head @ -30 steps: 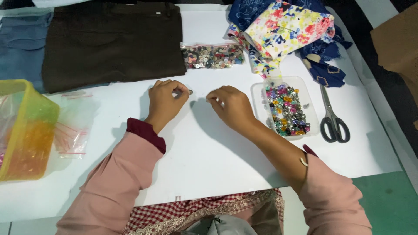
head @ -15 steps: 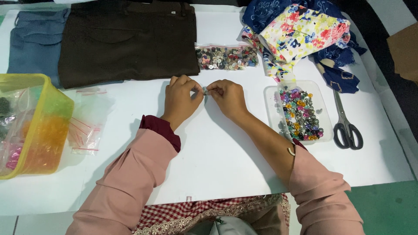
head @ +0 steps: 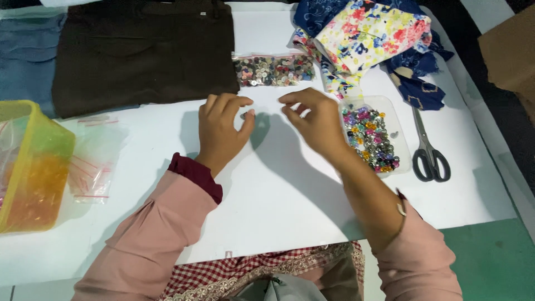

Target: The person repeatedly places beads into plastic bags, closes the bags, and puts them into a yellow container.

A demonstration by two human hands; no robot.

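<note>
**Hands part over a small dark piece**

On the white table, nearest the viewer, two pink sleeves run up to the hands at the middle of the sheet. Half a second ago the fingertips met in one pinch; now they stand apart. The left hand curls, thumb and forefinger nearly closed on a small dark piece, perhaps a button, though it is too small to be sure. The right hand hovers just beside it, fingers loosely bent and half open, holding nothing that shows. So the piece seems to have passed to the left hand alone, and the right is free.

Right of the piece, touching the right hand's edge, sits a clear tray of bright beads, with scissors just beyond. Left of the piece, well apart, lie small clear bags and a yellow tub.

Beyond the piece, near, lies a clear packet of buttons. Farther off are folded dark brown cloth, denim to its left, and floral fabric to the right.
</note>
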